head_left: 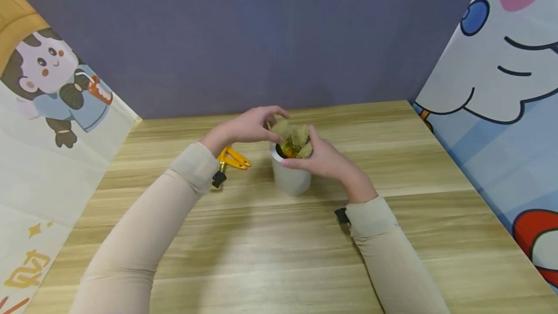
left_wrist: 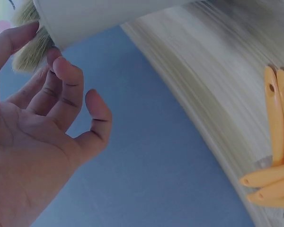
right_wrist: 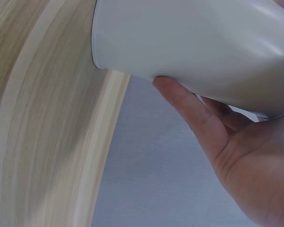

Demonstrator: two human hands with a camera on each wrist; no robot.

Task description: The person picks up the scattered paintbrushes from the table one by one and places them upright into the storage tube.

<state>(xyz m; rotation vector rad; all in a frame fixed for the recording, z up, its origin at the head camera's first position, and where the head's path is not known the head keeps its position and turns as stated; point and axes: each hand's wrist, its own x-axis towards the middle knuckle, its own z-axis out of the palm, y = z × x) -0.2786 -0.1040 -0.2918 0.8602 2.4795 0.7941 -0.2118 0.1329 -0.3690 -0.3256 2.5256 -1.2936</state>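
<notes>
A white cup stands on the wooden table with several paintbrushes in it, their pale bristles up. Gold ferrules and a bit of orange show inside the rim. My left hand reaches over from the left, thumb and fingers curled around the bristles. In the left wrist view, the bristles sit between thumb and fingers, and the other fingertips are right at the cup's rim. From the right, my right hand holds the cup near its top, thumb at the front; the right wrist view shows its fingers against the cup's side.
More paintbrushes with orange handles lie on the table left of the cup, partly hidden by my left wrist. A grey-blue wall rises behind the table. Printed cartoon panels stand on both sides.
</notes>
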